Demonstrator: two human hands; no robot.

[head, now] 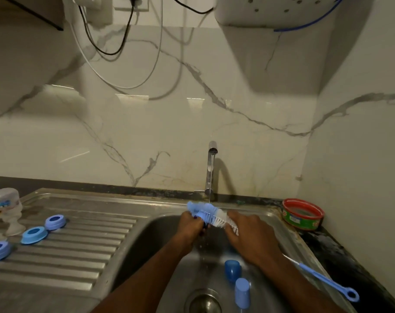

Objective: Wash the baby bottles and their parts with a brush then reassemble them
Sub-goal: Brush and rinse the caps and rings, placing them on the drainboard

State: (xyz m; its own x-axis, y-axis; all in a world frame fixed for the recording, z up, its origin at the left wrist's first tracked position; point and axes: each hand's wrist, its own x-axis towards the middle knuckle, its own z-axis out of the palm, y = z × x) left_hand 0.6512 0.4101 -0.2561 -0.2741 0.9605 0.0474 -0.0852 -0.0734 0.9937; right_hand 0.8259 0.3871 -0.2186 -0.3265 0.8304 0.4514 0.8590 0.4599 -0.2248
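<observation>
Steel sink (pixel 160 224), tap (pixel 211 168) running, a bottle part under the brush.

Stainless basin and ribbed drainboard (pixel 74 249) come first: three blue collar rings (pixel 35 234) wait there, two blue caps (pixel 237 281) lie near the drain, and a thin blue straw brush (pixel 320 276) rests on the right rim. Left hand (pixel 192 224) clenches a small dark-blue part; right hand (pixel 250 236) grips the bottle brush (pixel 209 214). Best, I judge, to keep both under the stream and turn the part so the bristles reach every side.
</observation>
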